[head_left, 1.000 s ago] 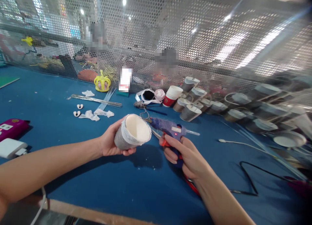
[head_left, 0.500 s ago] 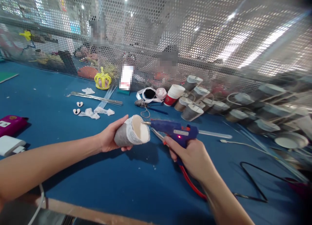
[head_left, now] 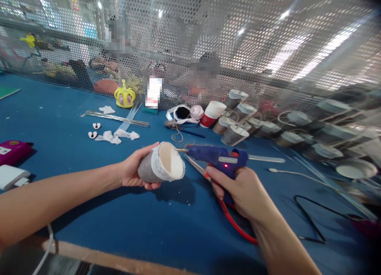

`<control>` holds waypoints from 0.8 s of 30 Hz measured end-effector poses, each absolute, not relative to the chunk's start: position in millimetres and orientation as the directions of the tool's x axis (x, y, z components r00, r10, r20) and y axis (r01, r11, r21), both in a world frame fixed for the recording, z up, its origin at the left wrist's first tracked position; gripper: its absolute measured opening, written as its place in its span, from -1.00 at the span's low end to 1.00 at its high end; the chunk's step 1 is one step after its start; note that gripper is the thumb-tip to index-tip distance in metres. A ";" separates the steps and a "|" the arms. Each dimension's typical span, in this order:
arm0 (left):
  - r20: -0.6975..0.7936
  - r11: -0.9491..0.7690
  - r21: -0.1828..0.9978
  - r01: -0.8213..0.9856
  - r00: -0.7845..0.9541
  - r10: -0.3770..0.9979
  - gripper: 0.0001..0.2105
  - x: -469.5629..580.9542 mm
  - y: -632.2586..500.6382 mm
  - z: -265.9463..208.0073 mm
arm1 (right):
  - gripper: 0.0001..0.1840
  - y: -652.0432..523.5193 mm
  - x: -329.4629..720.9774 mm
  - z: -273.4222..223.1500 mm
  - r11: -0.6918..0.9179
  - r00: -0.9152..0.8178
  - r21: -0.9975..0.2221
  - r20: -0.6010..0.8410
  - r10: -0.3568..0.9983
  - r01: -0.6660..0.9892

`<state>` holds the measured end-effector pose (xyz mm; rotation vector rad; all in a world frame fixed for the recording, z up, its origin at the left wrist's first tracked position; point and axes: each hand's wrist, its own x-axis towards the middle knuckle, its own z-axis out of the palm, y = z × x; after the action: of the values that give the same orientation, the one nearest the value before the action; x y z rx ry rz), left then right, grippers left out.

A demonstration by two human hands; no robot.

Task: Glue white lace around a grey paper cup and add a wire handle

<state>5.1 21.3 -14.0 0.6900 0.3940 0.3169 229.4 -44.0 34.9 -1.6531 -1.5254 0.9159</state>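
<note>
My left hand (head_left: 133,168) is wrapped round a paper cup (head_left: 149,166) covered in grey fabric, with white lace round its rim. The cup is tilted, and its open mouth faces right. In my right hand (head_left: 235,183) is a blue glue gun (head_left: 208,154) with its red light lit and a clear glue stick out of its back. The gun's metal nozzle points left, at the cup's upper rim; whether it touches I cannot tell. Scissors with red handles (head_left: 230,221) lie on the table, partly hidden beneath the gun and my right hand.
Several grey-covered cups (head_left: 235,136) stand at the right, near a stack of paper cups (head_left: 212,113). Lace scraps (head_left: 111,137), glue sticks (head_left: 117,118), a yellow crown (head_left: 125,96) and a phone (head_left: 154,92) are farther back. A perforated metal screen (head_left: 175,41) closes the table's far side.
My right hand has moved the glue gun slightly right and down. The cup in my left hand has turned a little, showing more of its mouth.
</note>
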 end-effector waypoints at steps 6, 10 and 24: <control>-0.216 0.737 0.660 -0.147 0.902 0.374 -0.38 4.3 20.1 -16.3 | -0.63 -46.7 220.3 39.1 -0.096 0.157 -0.785 0.003 0.988 0.613; -0.225 0.713 0.685 -0.152 0.886 0.406 -0.39 4.0 21.6 -17.5 | -0.65 -46.9 221.6 39.2 -0.129 0.163 -0.775 -0.034 0.986 0.619; -0.198 0.706 0.687 -0.172 0.891 0.409 -0.32 4.4 17.1 -11.0 | -0.65 -44.4 226.2 32.6 -0.089 0.065 -0.915 -0.069 0.995 0.393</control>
<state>4.4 17.1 -11.0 0.7184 0.3515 0.3304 226.2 -44.4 32.6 -1.5896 -1.4230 1.0117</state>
